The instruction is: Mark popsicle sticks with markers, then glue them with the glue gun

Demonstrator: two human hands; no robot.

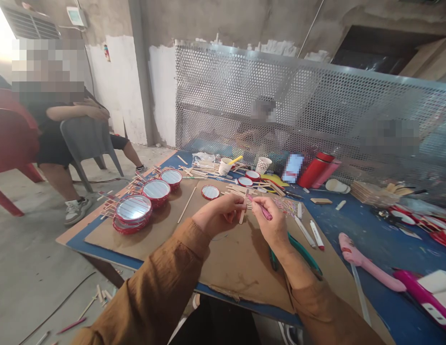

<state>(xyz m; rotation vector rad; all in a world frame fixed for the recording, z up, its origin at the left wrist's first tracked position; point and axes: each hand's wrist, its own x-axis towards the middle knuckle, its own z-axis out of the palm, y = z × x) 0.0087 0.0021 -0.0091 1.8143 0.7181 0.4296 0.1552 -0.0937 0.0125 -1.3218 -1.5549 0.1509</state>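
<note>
over a brown cardboard sheet (237, 268) on a blue worktop (338, 230), the left hand (219, 214) has its grip closed on an upright pale wooden craft stick (242, 208), while the right hand (271, 220) pinches a slim pink tool (262, 210) in a tight grip, its end near that stick. green-handled pliers (295, 254) lie on the cardboard below the right wrist. a loose pile of flat wooden sticks (237, 190) sits just beyond the hands, and round silver-faced, red-rimmed drums (133, 211) stand in a row to the left. a seated person (53, 139) in black leans on a grey plastic chair (86, 143) beyond the worktop.
</note>
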